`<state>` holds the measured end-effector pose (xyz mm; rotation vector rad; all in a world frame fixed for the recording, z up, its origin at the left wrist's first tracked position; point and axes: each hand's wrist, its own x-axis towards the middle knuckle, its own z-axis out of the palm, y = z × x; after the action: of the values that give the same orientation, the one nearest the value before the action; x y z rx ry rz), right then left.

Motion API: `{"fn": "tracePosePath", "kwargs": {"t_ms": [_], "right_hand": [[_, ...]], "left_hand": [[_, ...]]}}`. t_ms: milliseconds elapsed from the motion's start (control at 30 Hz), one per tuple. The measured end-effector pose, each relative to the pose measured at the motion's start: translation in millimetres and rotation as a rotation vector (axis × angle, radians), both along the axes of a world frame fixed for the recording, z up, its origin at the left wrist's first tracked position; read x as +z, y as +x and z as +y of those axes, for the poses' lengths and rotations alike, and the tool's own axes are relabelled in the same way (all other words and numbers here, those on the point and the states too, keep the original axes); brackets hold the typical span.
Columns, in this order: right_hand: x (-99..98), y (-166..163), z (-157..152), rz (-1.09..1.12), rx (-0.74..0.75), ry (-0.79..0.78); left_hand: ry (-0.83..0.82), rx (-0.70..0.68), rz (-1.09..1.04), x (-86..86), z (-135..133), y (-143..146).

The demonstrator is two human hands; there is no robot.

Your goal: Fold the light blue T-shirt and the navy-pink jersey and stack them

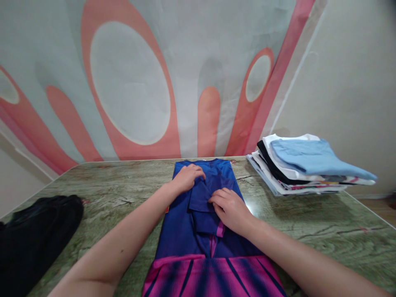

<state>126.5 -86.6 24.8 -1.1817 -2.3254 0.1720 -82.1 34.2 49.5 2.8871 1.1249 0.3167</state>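
A dark blue shirt (176,235) with a pink striped lower part lies lengthwise on the table in front of me. Its sides are folded inward, and the sleeves lie over the middle. My left hand (188,177) is near the collar end, its fingers curled together on the edge of the folded sleeve. Lower down and to the right, my right hand (230,208) pinches the sleeve's other edge between thumb and fingers. Both palms face down, so the fingertips are partly hidden.
On the right of the wood-patterned table (130,181) stands a stack of folded clothes (293,169), a light blue one on top. A black garment (43,235) lies at the left. A patterned pink and grey sheet (185,74) hangs behind the table's far edge.
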Motion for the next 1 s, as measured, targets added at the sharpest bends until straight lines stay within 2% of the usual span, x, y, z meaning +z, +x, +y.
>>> {"fn": "tracePosePath", "kwargs": {"t_ms": [200,333,433,500,600,700,767,867,933,1000], "right_hand": [[-6.1,1,4,0.083,-0.097,-0.062],[-4.1,2,5,0.071,-0.114,-0.081],[-2.0,2,3,0.064,-0.105,-0.037],[-0.7,1,1,0.045,-0.052,0.01],[1.0,-1,-1,-0.006,0.022,0.039],[3.1,-2,-3,-0.027,-0.005,0.032],[4.9,-1,-4,-0.014,-0.049,0.023],[6.6,1,-5,0.01,-0.075,0.03],[6.1,2,-4,0.015,-0.057,0.04],[4.6,2,-3,0.016,-0.044,0.05]], "left_hand": [[-0.155,-0.026,0.225,6.5,58,-7],[-0.143,0.049,0.281,12.0,65,-1],[0.036,0.168,0.119,10.8,45,6],[0.087,0.148,-0.022,5.7,20,9],[-0.025,0.015,-0.072,-9.0,-24,10],[-0.052,0.021,-0.019,-23.7,-59,5],[0.012,0.101,-0.073,-26.5,-70,1],[0.114,0.188,-0.244,-18.4,-72,-3],[0.096,0.139,-0.27,-11.2,-70,-4],[0.028,0.032,-0.206,-8.1,-70,-5]]}}
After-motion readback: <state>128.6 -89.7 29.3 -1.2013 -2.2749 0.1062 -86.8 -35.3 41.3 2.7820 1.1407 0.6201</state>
